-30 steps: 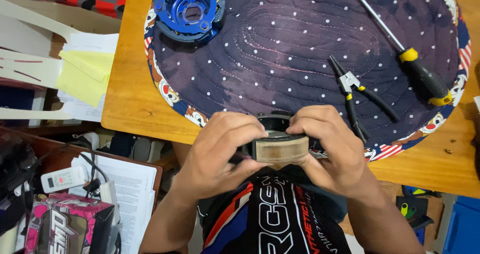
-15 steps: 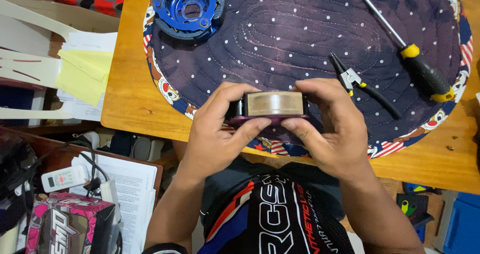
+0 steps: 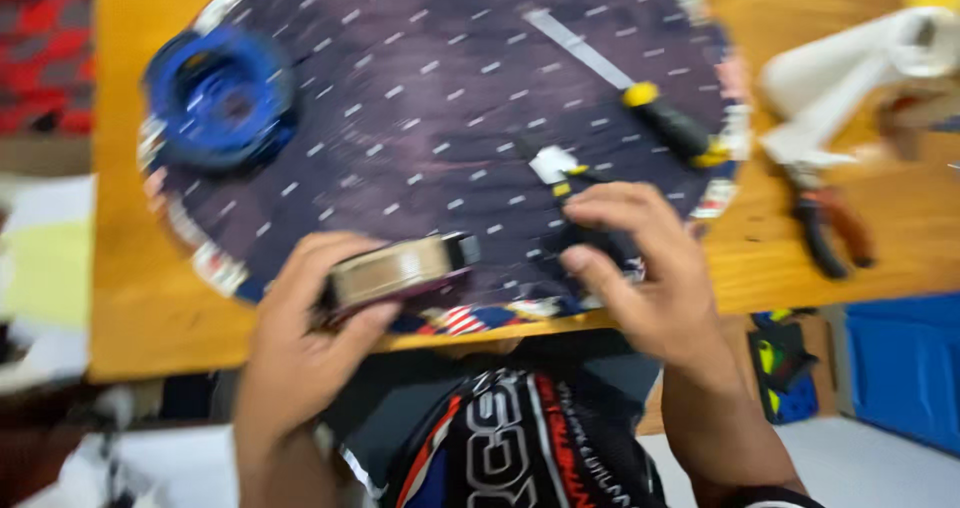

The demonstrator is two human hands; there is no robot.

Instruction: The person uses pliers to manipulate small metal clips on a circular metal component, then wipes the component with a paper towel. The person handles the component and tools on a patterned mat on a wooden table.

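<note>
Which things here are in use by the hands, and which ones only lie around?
In hand:
- round metal part, in the left hand
- small pliers, under the right hand

Lying about:
- blue ring part
- screwdriver
- red pliers
- white cloth
- dotted mat

**Where things lie on the counter**

A round mat (image 3: 420,98) lies on the counter (image 3: 120,268) and takes up most of its middle. At the mat's far left sits a ring-shaped part (image 3: 218,98). A screwdriver (image 3: 640,103) lies aslant on the mat's right half, and a small pair of pliers (image 3: 560,168) lies nearer the person, just before it. Over the mat's near edge the left hand (image 3: 300,348) holds a flat round part (image 3: 395,268); the right hand (image 3: 650,268) rests to its right, on the pliers' handles. Right of the mat, on the bare counter, lie a roll of paper (image 3: 850,78) and, nearer, a second pair of pliers (image 3: 830,230).
</note>
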